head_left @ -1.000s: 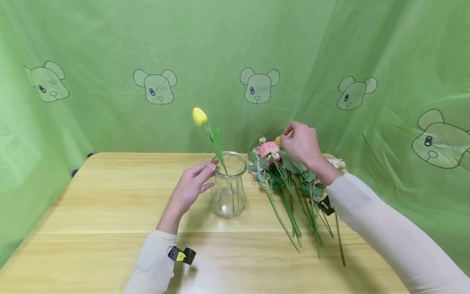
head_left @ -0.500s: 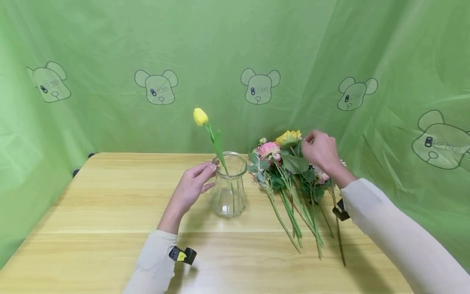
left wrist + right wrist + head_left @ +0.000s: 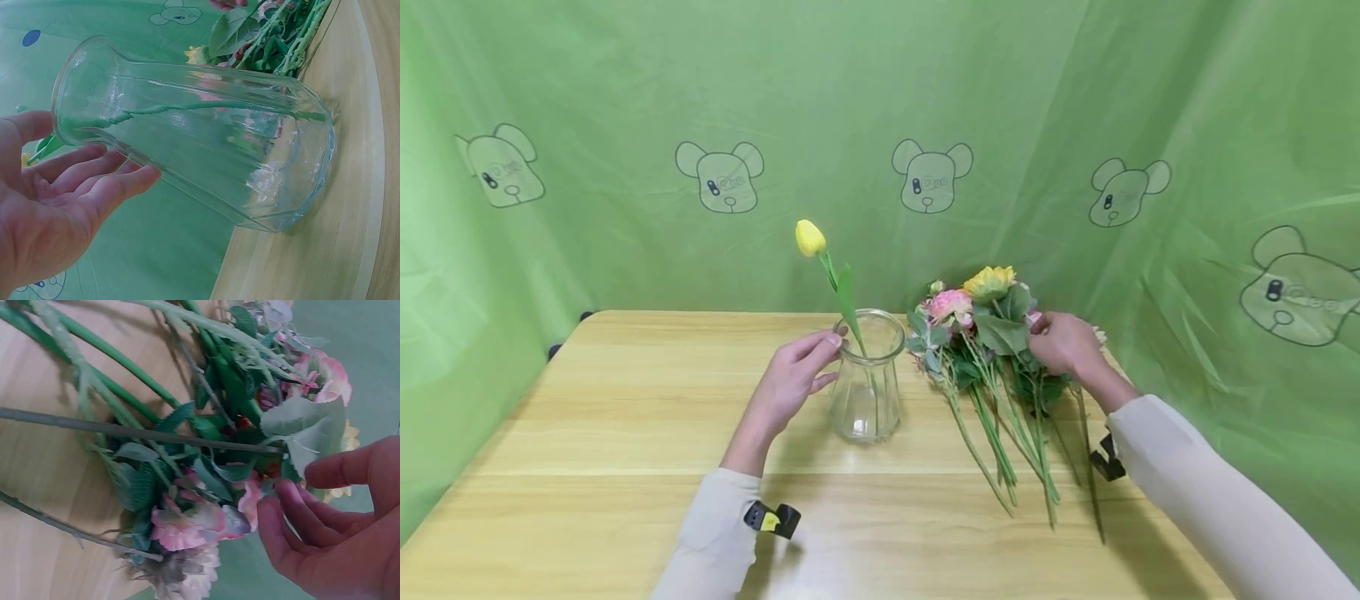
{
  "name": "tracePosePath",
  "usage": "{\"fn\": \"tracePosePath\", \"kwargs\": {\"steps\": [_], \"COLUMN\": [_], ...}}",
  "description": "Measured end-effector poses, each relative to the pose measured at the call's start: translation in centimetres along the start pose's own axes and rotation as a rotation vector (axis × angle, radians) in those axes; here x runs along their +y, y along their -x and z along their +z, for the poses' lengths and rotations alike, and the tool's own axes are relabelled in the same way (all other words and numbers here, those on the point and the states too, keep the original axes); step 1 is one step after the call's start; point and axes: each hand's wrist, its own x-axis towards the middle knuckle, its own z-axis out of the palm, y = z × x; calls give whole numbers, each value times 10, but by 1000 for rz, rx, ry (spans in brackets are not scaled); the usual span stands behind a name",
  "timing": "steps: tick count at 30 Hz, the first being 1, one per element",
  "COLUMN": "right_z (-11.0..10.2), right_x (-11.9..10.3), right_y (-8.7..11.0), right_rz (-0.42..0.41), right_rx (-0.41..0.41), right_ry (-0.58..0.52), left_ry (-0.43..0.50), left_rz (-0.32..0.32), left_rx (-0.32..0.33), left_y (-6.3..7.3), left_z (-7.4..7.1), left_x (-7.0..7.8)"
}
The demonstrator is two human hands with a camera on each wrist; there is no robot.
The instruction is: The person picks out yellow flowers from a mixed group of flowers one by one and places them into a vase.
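Note:
My left hand [image 3: 790, 375] holds the rim of a clear glass vase [image 3: 865, 408], thumb and fingers at its neck. In the left wrist view the fingers lie along the outside of the neck. One yellow tulip [image 3: 810, 238] leans left in the vase, its stem reaching down inside. My right hand [image 3: 1067, 344] is at the right side of a flower pile, beside a broad green leaf [image 3: 306, 425]. Thumb and fingertips come near the leaf's edge, with no flower plainly between them. A yellow flower [image 3: 989, 283] and a pink flower [image 3: 950, 306] lie at the pile's head.
Several green and brown stems [image 3: 1000, 454] point toward the front of the wooden table [image 3: 625, 417]. A pale flower [image 3: 194, 572] lies near the pile's right side. Green cloth [image 3: 820, 108] with bear outlines hangs behind the table.
My right hand has let go of the yellow flower, then moved right and down along the pile, uncovering the flower and its leaves. The left hand, vase and tulip stay put.

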Motion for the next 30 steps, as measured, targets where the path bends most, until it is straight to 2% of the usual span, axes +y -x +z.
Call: {"fn": "tracePosePath", "kwargs": {"steps": [4,8,17,20,26,30], "right_z": [2,3,4,4,9,11], "right_x": [5,9,11,11,12,10], "right_y": [0,-2,-1,-1,-2,0], "right_rz": [-28,-42,-8,-14,-64,-77], "right_rx": [-62,-120,-216,-244,-213,-179], "right_ry": [49,41,-110,-122,-81,-116], "left_ry": [11,14,5,-3,-4,-8], "left_rz": [1,10,11,12,16,11], "left_rx": [-2,-13,-11,-9,-9,-4], "left_y": [0,0,0,0,0,0], "left_z": [0,1,0,-1,-1,-1], "left_x": [1,2,2,3,2,0]}}
